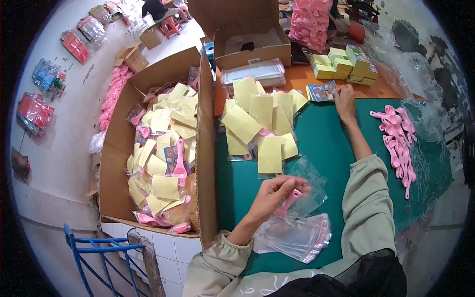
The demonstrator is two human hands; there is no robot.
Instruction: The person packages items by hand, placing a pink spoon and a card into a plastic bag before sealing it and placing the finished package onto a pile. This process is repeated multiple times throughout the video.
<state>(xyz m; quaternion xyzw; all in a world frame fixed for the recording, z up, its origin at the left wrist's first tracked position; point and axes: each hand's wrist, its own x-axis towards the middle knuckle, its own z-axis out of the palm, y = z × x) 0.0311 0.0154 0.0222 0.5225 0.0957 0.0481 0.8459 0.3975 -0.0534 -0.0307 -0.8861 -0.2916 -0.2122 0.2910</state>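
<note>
My left hand [271,195] is closed on a clear plastic bag [312,184], with a pink measuring spoon [288,204] hanging under the fingers. Just below it a fan of clear plastic bags [297,238] lies on the green mat. At the far side of the mat, my right hand [345,103] pinches the edge of a small stack of printed cards [322,91]. Beyond my left hand is a heap of filled bags with yellow cards [262,111]. A pile of loose pink spoons [398,136] lies to the right on the mat.
A large cardboard box [207,163] of packed bags stands on the left. Behind the mat are stacks of cards [361,62], a pack of clear bags [253,73], an open carton [255,54] and a sack of pink spoons [310,24]. A person [157,10] sits far back.
</note>
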